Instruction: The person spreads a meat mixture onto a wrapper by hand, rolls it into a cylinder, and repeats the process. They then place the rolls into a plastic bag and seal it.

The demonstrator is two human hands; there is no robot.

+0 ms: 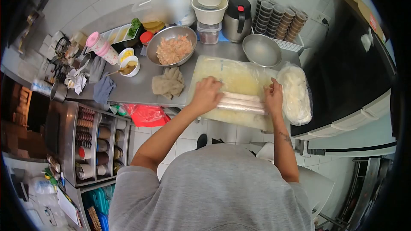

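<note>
Long pale-pink rolls (242,102) lie side by side under clear plastic film (239,77) on a yellowish cutting board (203,69). At their left end, my left hand (207,96) has its fingers bent and closed at the film. My right hand (274,96) is at the other end, thumb and fingers drawn together on the film; the exact fingertip contact is small to see. Just right of that hand rests a clear plastic bag (294,94) filled with a whitish mass.
Behind the board stand a steel bowl of chopped pinkish filling (174,49), an empty-looking steel bowl (262,50), a steel jug (238,20) and stacked white tubs (209,9). A crumpled beige cloth (168,83) lies left of the board. Black appliance (342,77) flanks the right.
</note>
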